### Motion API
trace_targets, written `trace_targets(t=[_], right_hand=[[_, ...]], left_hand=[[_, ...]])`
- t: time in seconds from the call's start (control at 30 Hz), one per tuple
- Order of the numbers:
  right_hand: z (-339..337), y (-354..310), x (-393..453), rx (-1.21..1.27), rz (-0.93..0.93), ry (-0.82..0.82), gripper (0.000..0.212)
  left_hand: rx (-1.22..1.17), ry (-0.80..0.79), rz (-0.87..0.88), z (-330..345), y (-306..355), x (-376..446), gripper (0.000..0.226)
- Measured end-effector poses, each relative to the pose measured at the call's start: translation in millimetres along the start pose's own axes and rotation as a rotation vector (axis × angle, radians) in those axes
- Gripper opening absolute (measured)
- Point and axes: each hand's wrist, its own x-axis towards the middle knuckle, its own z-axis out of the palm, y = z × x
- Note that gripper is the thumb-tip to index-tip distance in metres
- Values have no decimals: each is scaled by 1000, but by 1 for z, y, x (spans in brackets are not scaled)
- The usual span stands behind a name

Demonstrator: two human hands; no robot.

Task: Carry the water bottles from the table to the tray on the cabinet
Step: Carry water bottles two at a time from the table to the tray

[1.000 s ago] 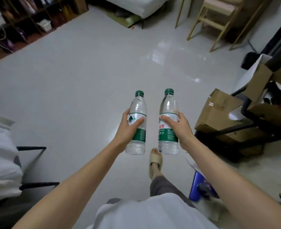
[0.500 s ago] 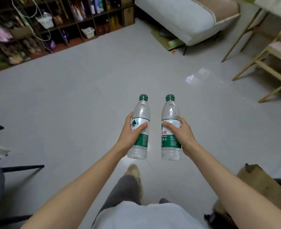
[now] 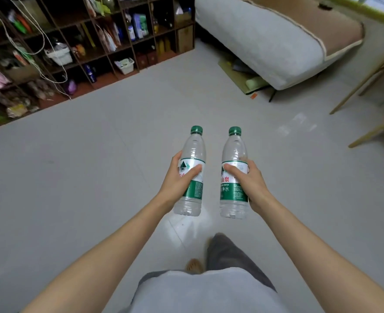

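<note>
I hold two clear water bottles with green caps and green-and-white labels, upright, side by side over the grey floor. My left hand (image 3: 178, 180) wraps the label of the left bottle (image 3: 192, 152). My right hand (image 3: 246, 181) grips the label of the right bottle (image 3: 234, 152). A small gap separates the two bottles. No tray, cabinet or table is in view.
A dark shelving unit (image 3: 78, 44) packed with goods runs along the far left. A grey sofa (image 3: 265, 41) stands at the far right, with wooden chair legs (image 3: 367, 77) beside it. Open grey floor (image 3: 96, 166) lies ahead. My legs and a foot show below.
The view has swung left: the cardboard boxes at the right are gone, and the shelving and sofa have come closer. Both hands still hold the bottles the same way.
</note>
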Motion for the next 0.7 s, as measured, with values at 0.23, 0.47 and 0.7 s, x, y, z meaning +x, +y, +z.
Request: trace_targets(t=[0.23,0.47,0.7], right_hand=[[56,-105,194,-41,-42,-75,44],[137,-248,371,-116,-81,-195,42],[234,-354,534,-170,-130,-290,44]], left_hand=[[-44,52,11,-27,70,203,63],[-73,188,32,-83,164,382,65],[-128,305,53,-151,239,559,58]])
